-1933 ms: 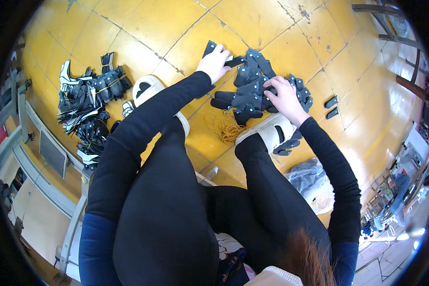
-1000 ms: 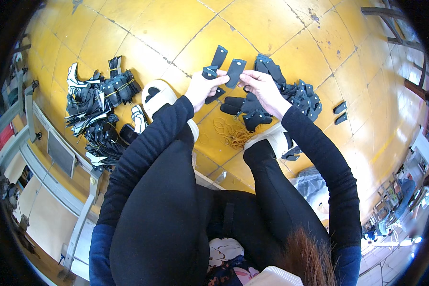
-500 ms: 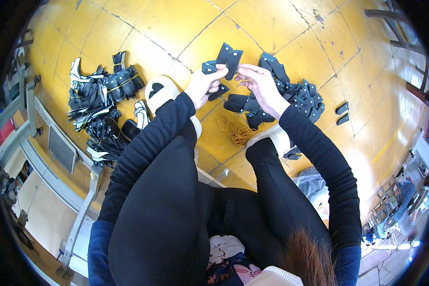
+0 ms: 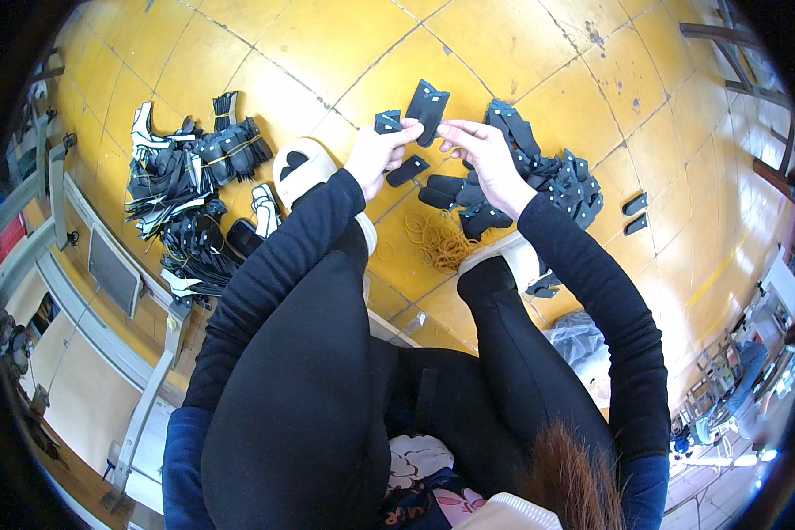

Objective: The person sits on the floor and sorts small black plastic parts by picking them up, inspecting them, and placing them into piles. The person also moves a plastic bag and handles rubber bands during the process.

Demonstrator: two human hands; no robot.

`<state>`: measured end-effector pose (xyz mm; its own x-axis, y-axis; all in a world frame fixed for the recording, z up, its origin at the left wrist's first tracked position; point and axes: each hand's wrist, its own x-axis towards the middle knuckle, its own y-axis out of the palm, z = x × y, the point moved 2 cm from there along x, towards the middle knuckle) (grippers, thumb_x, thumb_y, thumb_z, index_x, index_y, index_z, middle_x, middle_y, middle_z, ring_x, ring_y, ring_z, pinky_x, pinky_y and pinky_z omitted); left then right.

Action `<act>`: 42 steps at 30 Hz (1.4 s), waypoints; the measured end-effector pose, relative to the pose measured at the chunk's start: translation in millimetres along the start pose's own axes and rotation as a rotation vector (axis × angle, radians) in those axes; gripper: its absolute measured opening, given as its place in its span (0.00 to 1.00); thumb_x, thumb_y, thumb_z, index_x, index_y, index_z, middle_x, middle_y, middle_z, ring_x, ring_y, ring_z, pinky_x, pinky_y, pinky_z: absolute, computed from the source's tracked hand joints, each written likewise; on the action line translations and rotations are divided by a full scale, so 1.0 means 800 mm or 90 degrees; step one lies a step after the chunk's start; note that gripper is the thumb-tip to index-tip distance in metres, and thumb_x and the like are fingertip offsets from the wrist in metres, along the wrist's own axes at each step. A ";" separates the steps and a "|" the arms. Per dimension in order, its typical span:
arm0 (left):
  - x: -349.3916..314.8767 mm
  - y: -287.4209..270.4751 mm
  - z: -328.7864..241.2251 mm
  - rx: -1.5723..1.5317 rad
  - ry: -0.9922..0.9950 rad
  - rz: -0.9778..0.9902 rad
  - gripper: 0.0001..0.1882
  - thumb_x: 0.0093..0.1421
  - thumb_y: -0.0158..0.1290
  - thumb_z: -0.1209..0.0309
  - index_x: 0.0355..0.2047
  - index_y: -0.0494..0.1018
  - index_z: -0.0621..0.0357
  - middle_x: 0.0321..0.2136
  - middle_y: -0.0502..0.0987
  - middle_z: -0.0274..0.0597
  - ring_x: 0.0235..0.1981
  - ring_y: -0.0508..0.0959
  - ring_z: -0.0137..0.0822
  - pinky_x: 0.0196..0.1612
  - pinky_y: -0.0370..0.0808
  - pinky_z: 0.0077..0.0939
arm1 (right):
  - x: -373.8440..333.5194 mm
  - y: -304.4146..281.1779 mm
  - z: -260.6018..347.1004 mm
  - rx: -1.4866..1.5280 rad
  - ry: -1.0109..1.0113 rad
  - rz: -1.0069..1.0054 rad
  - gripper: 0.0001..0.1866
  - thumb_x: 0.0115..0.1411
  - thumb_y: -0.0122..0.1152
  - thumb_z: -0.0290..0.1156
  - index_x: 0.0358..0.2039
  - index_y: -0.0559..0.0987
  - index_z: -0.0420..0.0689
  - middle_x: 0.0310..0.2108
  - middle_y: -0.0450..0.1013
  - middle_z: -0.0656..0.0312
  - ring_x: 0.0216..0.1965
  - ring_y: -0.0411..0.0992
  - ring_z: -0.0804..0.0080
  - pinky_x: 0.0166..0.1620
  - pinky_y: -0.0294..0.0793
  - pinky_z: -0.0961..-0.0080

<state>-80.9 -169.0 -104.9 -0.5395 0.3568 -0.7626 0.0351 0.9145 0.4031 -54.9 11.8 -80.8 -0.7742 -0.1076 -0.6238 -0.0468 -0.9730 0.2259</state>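
— Two things first: what is the surface, and what is around it?

— I see a yellow tiled floor (image 4: 521, 53) with dark seams and a few chips. Bundled black and white pieces (image 4: 185, 177) are stacked at the left beside a grey frame (image 4: 106, 274), and a loose pile of black pieces (image 4: 539, 172) lies on the right. Yellow rubber bands (image 4: 437, 238) sit between the white shoes (one shoe (image 4: 300, 168) shows clearly).

— And the hands?

— I have the left hand (image 4: 375, 159) pinching a small black piece (image 4: 389, 121), fingers closed on it. The right hand (image 4: 486, 155) grips a longer black piece (image 4: 427, 108) by its lower edge. Both pieces are held up above the floor, just beside each other, ahead of the knees.
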 end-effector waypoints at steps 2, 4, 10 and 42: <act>0.001 -0.002 0.000 0.020 -0.003 0.007 0.08 0.56 0.60 0.69 0.34 0.74 0.55 0.18 0.65 0.21 0.14 0.55 0.15 0.16 0.50 0.13 | 0.000 0.000 0.001 -0.070 -0.011 0.009 0.12 0.58 0.62 0.34 0.37 0.80 0.38 0.28 0.75 0.68 0.30 0.67 0.85 0.36 0.64 0.85; 0.001 -0.005 0.003 0.027 -0.021 0.006 0.08 0.57 0.59 0.69 0.35 0.73 0.55 0.18 0.64 0.21 0.14 0.55 0.15 0.16 0.49 0.13 | 0.002 -0.002 0.000 -0.117 -0.027 0.023 0.12 0.58 0.62 0.33 0.38 0.80 0.38 0.28 0.74 0.68 0.30 0.67 0.85 0.36 0.64 0.86; 0.001 -0.014 0.012 -0.004 -0.142 0.062 0.07 0.58 0.57 0.69 0.35 0.73 0.55 0.20 0.65 0.21 0.14 0.53 0.15 0.17 0.49 0.13 | 0.007 -0.008 -0.022 -0.120 0.036 0.036 0.10 0.56 0.63 0.30 0.35 0.81 0.38 0.27 0.76 0.66 0.29 0.69 0.83 0.36 0.67 0.84; 0.022 -0.080 -0.013 0.582 0.245 -0.232 0.21 0.58 0.55 0.57 0.35 0.71 0.66 0.27 0.73 0.51 0.32 0.73 0.41 0.38 0.69 0.31 | 0.006 -0.147 -0.013 -0.653 -0.144 -0.316 0.23 0.48 0.66 0.33 0.46 0.73 0.41 0.37 0.73 0.53 0.41 0.72 0.58 0.45 0.71 0.68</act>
<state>-101.5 -223.4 -138.8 -0.8701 0.0930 -0.4841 0.3503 0.8075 -0.4745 -46.8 123.8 -118.5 -0.9141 0.2703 -0.3022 0.0764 -0.6173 -0.7830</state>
